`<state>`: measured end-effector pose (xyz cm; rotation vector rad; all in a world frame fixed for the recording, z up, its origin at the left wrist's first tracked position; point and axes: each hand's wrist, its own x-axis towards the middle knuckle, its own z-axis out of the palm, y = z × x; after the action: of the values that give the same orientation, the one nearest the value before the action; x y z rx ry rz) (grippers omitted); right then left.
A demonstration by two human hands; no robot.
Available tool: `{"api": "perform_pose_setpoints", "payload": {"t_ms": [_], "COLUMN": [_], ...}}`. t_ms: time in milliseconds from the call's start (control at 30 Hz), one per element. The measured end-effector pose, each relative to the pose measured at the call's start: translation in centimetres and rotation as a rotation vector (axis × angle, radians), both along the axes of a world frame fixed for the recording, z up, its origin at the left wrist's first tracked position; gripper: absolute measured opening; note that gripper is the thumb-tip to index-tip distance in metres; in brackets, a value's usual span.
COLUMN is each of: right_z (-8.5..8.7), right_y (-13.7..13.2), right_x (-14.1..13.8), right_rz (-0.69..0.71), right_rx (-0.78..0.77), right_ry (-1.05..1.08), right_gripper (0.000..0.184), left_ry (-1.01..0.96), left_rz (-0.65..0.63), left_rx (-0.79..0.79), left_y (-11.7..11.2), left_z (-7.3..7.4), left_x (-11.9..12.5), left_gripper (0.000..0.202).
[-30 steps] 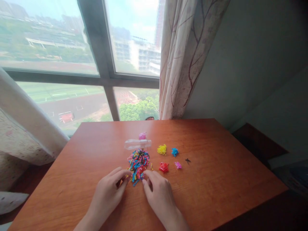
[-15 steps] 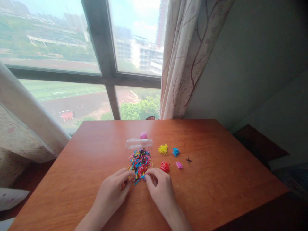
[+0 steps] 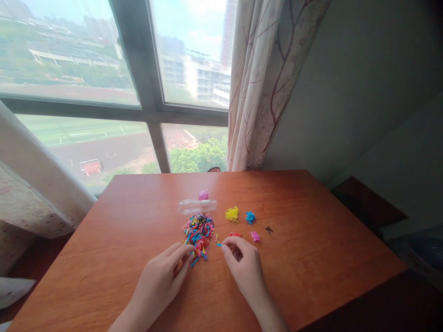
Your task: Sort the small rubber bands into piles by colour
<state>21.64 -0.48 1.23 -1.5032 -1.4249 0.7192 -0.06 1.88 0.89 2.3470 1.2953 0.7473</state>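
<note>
A mixed pile of colourful rubber bands [image 3: 198,229] lies on the wooden table. My left hand [image 3: 164,272] rests at the pile's near left edge, thumb and fingers pinched together; whatever lies between the tips is hidden. My right hand [image 3: 244,263] is just right of the pile, its thumb and forefinger closed on a blue rubber band [image 3: 219,245] whose end sticks out to the left. Behind that hand shows part of a small heap of red bands [image 3: 235,234]. Small heaps of yellow bands [image 3: 231,214], blue bands [image 3: 250,217] and pink bands [image 3: 255,236] lie farther right.
A few black bands [image 3: 269,229] lie rightmost. Beyond the mixed pile are a clear plastic bag [image 3: 197,206] and a pink object [image 3: 204,194]. The brown table [image 3: 311,258] stands against a window with a patterned curtain [image 3: 256,92].
My right hand has moved right, away from the pile, carrying a blue rubber band, and now partly covers the red heap. My left hand stays at the pile. The view has shifted slightly.
</note>
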Motion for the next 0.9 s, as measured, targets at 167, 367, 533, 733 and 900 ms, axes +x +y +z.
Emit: {"api": "perform_pose_setpoints", "payload": {"t_ms": [167,367,533,733,900], "right_z": [0.2,0.1,-0.6,-0.8,-0.3], "right_y": [1.6,4.3,5.7,5.4,4.0], "right_x": [5.8,10.2,10.6,10.7,10.0], "right_rz": [-0.145,-0.161,-0.135,-0.155,-0.185], "right_rx": [0.067,0.097,0.098,0.096,0.111], "right_ry": [-0.206,-0.349,-0.395,-0.433,-0.441], "right_gripper": [0.023,0.023,0.024,0.023,0.022], "left_ry": [-0.033,-0.032,-0.047,-0.051,-0.047], "left_rz": [0.000,-0.007,0.004,0.007,0.009], "left_rx": [0.039,0.046,0.039,0.036,0.041], "left_y": [0.1,0.2,0.3,0.3,0.4], "left_z": [-0.1,0.0,0.1,0.3,0.0], "left_x": [-0.3,-0.3,-0.4,-0.4,-0.4], "left_gripper": [0.026,0.025,0.024,0.023,0.021]}}
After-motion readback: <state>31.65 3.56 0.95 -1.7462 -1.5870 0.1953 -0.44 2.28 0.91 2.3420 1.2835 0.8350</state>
